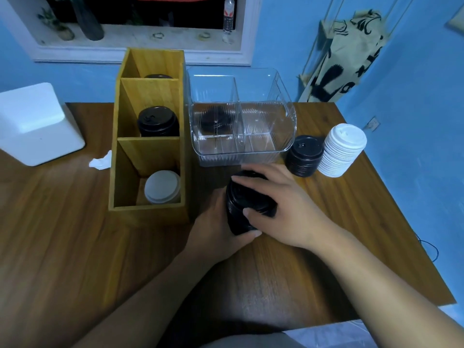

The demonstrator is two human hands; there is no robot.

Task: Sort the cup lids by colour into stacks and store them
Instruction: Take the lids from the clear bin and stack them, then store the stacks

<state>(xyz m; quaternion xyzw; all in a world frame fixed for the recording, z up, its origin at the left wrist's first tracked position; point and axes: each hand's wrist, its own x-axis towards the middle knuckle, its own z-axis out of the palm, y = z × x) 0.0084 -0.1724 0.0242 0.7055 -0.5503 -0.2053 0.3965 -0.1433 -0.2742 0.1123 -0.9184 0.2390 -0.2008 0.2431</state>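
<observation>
Where the held stack sits: the black lid stack (pixel 247 204) lies between both hands over the bench (pixel 75 247), just in front of the clear bin (pixel 288 126) and just right of the wooden holder (pixel 118 172).
Left grip: the left grip (pixel 213 222) cups the stack's near-left side, its thumb curled under the lower end.
Right grip: the right grip (pixel 281 204) wraps over from the right, with fingers across the far end and the thumb pressed to the side.
Long axis: it appears tipped, the top leaning away toward the clear bin. Whether the lower end rests on the bench cannot be told.
Straight ahead: the bin's left section, with black lids inside, lies directly beyond the stack's far end.
Up and left: the holder's middle compartment, also black, sits further off. Its near compartment holds white lids.
Unstored: a second black stack (pixel 305 155) and a white stack (pixel 342 149) stand side by side to the right of the bin.
Likely move: a short push forward and up over the bin's front wall, after righting the stack.
</observation>
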